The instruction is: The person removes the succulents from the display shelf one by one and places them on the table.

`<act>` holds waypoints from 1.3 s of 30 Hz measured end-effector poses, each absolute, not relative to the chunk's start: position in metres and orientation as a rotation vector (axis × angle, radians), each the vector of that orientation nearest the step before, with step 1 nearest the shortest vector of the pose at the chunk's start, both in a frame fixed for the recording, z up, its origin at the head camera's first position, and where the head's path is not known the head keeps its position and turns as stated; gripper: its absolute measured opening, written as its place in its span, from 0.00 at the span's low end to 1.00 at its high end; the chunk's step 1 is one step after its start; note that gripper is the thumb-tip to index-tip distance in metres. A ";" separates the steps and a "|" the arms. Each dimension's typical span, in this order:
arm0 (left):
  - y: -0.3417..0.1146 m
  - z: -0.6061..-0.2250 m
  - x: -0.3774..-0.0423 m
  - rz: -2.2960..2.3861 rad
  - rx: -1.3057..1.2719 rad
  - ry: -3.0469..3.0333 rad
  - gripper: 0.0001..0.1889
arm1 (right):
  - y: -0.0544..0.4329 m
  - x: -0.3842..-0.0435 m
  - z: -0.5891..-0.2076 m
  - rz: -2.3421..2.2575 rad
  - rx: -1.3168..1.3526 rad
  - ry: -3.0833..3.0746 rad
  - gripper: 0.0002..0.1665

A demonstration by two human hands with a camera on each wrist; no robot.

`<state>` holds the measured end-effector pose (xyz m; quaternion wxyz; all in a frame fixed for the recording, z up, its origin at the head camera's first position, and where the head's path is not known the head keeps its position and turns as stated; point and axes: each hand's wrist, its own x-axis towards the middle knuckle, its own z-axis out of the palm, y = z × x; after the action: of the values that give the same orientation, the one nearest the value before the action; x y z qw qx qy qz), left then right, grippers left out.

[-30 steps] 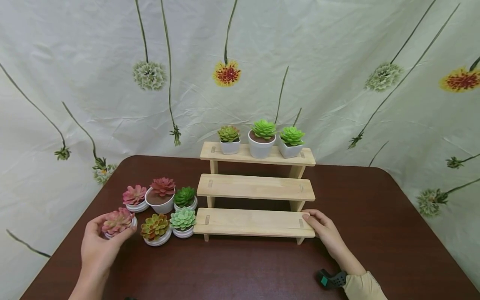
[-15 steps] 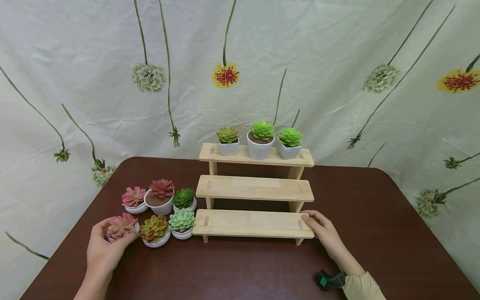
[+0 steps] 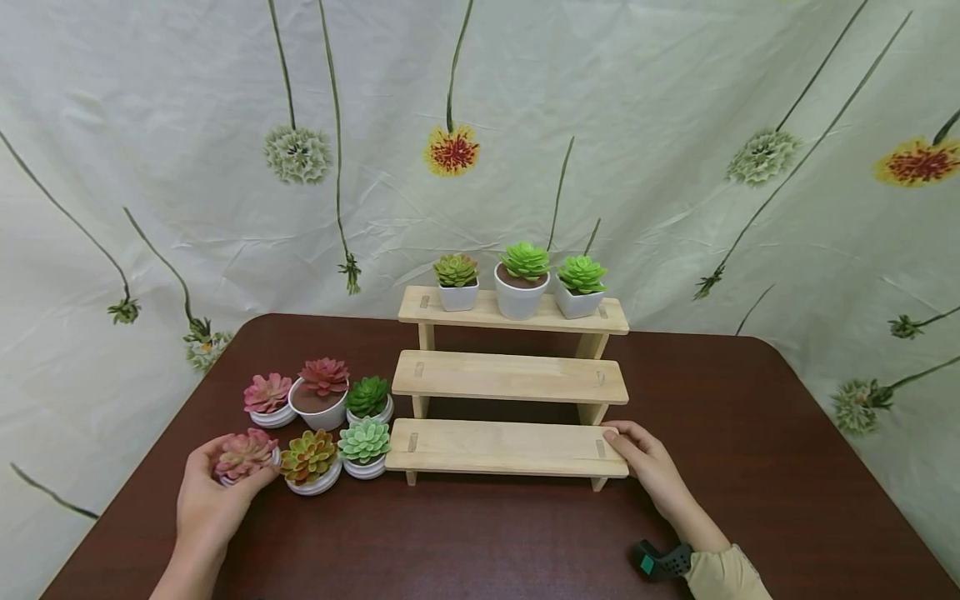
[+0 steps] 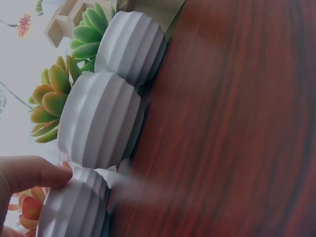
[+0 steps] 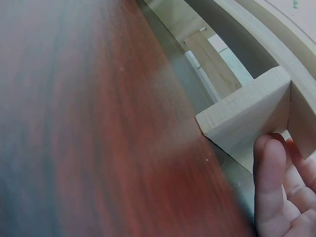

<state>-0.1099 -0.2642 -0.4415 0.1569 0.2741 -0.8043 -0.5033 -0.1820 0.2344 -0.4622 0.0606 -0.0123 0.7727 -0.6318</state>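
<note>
My left hand (image 3: 213,496) holds a small pot with a pink succulent (image 3: 246,454) between thumb and fingers, at the front left of a cluster of pots. In the left wrist view a fingertip (image 4: 57,174) lies against the ribbed white pot (image 4: 74,210). Right beside it stands an orange-green succulent (image 3: 309,457). My right hand (image 3: 652,468) grips the right end of the lowest step of a three-step wooden stand (image 3: 510,447). In the right wrist view its curled fingers (image 5: 270,173) are beside the stand's support leg (image 5: 247,108).
Left of the stand are a pale green succulent (image 3: 365,442), a dark green one (image 3: 369,397), a red one (image 3: 324,379) and another pink one (image 3: 267,393). Three potted green succulents (image 3: 522,279) occupy the top step. A flower-print cloth (image 3: 645,167) hangs behind the brown table (image 3: 480,542).
My left hand has shifted slightly right with the pink succulent, bringing it closer to the orange-green one. The right hand stays at the stand's end.
</note>
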 end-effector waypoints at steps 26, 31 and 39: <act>-0.241 -0.407 -0.113 -1.261 0.657 -2.146 0.28 | 0.234 -0.183 -0.462 -1.924 -0.003 2.329 0.23; -0.237 -0.399 -0.120 -1.341 0.628 -2.096 0.26 | 0.234 -0.183 -0.462 -1.917 0.002 2.332 0.23; -0.221 -0.375 -0.132 -1.431 0.579 -2.188 0.29 | 0.233 -0.183 -0.462 -1.929 0.015 2.329 0.23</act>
<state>-0.1316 -0.2207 -0.3754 0.2297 0.2104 -0.7952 -0.5202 -0.1826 0.2335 -0.4624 0.0586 0.0051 0.7689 -0.6366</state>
